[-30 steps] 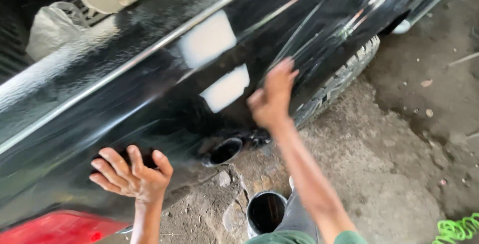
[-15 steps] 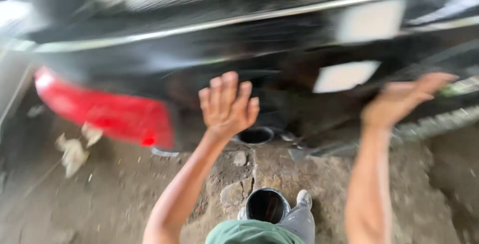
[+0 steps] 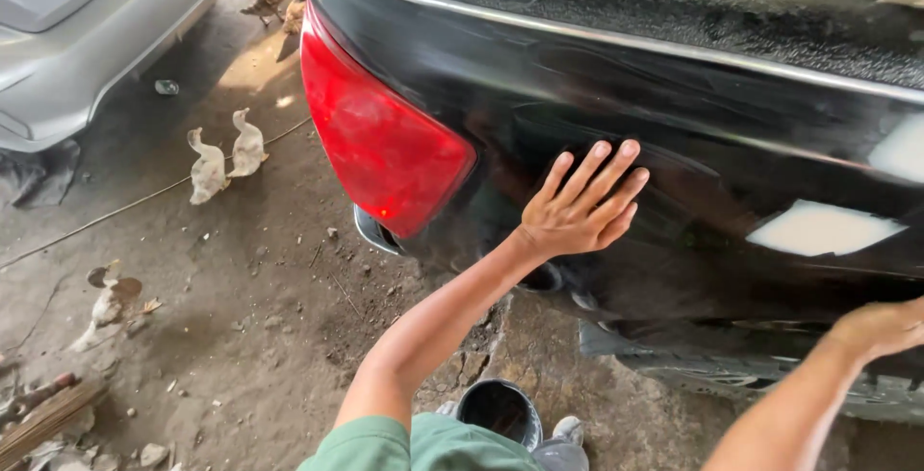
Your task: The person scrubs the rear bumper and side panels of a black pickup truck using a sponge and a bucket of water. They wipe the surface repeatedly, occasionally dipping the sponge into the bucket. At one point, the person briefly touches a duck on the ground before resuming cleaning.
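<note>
Against the rear side of a black car (image 3: 674, 96), two bare hands were at work. The left hand (image 3: 582, 211) lay flat and open on the glossy black panel, fingers (image 3: 602, 168) spread and pointing up and to the right, just beside the red tail light (image 3: 380, 144). The right hand (image 3: 881, 327) was at the picture's right edge, low on the same panel; it was blurred, and whether it was open or closed could not be told.

The panel was smooth and shiny, its long axis running from the tail light at left across to the right edge. One thin bright metal trim strip (image 3: 616, 40) followed that line above the hands. Two pale, matte patches sat on the paint: one four-sided patch (image 3: 823, 229) right of the left hand, one partly cut off (image 3: 905, 149) at the right edge.

The single tail light was rounded, glossy and red. Below the arms stood one round, dark bucket (image 3: 499, 411) on the rough dirt floor (image 3: 241, 317). Two pale ducks (image 3: 226, 158) stood together on the floor at left, near one silver car (image 3: 87, 38).
</note>
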